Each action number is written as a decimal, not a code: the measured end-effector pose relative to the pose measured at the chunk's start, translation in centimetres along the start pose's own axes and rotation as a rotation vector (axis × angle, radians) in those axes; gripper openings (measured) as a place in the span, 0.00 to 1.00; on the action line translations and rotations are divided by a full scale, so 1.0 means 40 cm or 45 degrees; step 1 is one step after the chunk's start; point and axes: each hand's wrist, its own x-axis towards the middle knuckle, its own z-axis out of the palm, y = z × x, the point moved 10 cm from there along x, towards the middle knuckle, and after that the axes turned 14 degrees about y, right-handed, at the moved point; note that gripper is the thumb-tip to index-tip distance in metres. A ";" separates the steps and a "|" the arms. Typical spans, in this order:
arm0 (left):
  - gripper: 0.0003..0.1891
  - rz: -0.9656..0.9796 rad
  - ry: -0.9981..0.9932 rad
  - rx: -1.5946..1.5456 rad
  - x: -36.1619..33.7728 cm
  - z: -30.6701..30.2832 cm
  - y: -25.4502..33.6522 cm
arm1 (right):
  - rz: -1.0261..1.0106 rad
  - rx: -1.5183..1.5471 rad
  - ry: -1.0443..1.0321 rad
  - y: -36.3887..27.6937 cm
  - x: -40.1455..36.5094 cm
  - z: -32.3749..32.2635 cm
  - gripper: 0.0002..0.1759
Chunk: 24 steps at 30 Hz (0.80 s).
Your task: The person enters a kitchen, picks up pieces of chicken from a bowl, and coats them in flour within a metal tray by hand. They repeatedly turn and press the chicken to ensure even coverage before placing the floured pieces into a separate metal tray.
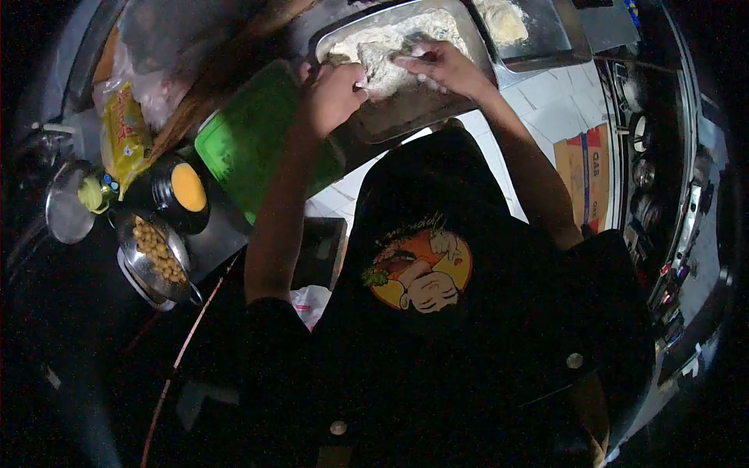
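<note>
A metal tray (406, 125) at the top of the view holds a bed of white flour (441, 25). Over the flour is a flat, flour-coated piece (380, 66) whose kind I cannot make out. At its left side my left hand (335, 93) is closed, fingers curled at its edge. From the right, my right hand (446, 69) pinches the opposite edge, with flour on the fingers. Some fingertips blend into the flour.
A green board (250, 132) lies left of the tray. Further left are a yellow packet (125, 136), a dark pot of orange liquid (188, 187) and a metal bowl of brown balls (160, 253). Another metal tray (546, 53) with pale powder adjoins at right. A cardboard box (581, 179) stands lower.
</note>
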 end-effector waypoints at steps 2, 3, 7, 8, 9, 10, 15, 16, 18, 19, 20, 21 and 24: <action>0.10 0.058 0.162 0.020 0.004 -0.013 0.003 | -0.270 -0.172 0.033 -0.020 0.002 0.025 0.34; 0.10 0.060 0.155 0.023 0.002 -0.016 0.008 | -0.265 -0.166 0.035 -0.026 -0.004 0.026 0.34; 0.09 0.029 0.187 0.022 -0.001 -0.033 0.013 | -0.284 -0.372 -0.044 -0.072 -0.023 0.037 0.34; 0.09 0.030 0.192 0.020 0.003 -0.034 0.014 | -0.377 -0.535 0.000 -0.067 -0.023 0.048 0.33; 0.09 0.034 0.195 0.020 0.005 -0.034 0.018 | -0.472 -0.698 0.048 -0.062 -0.021 0.057 0.32; 0.09 0.035 0.245 -0.058 0.004 -0.043 0.022 | -0.570 -0.705 0.030 -0.061 -0.025 0.060 0.32; 0.09 0.131 0.449 -0.187 0.002 -0.046 0.002 | -0.227 -0.282 -0.087 -0.043 -0.039 -0.009 0.26; 0.09 0.149 0.393 -0.167 0.007 -0.046 0.008 | -0.357 -0.322 0.088 -0.054 -0.043 -0.039 0.25; 0.09 0.159 0.344 -0.141 0.011 -0.044 0.003 | -0.328 -0.432 0.194 -0.032 -0.040 -0.063 0.25; 0.10 0.231 0.428 -0.154 0.014 -0.058 0.008 | -0.333 -0.432 0.192 -0.025 -0.047 -0.050 0.25; 0.10 0.305 0.513 -0.169 0.013 -0.071 0.015 | -0.513 -0.672 0.401 -0.049 -0.069 -0.060 0.28; 0.10 0.302 0.518 -0.169 0.010 -0.077 0.018 | -0.694 -0.912 0.612 -0.095 -0.100 -0.071 0.30; 0.08 0.143 0.245 -0.125 0.007 -0.029 -0.012 | -0.456 -0.949 0.328 -0.073 -0.116 0.004 0.35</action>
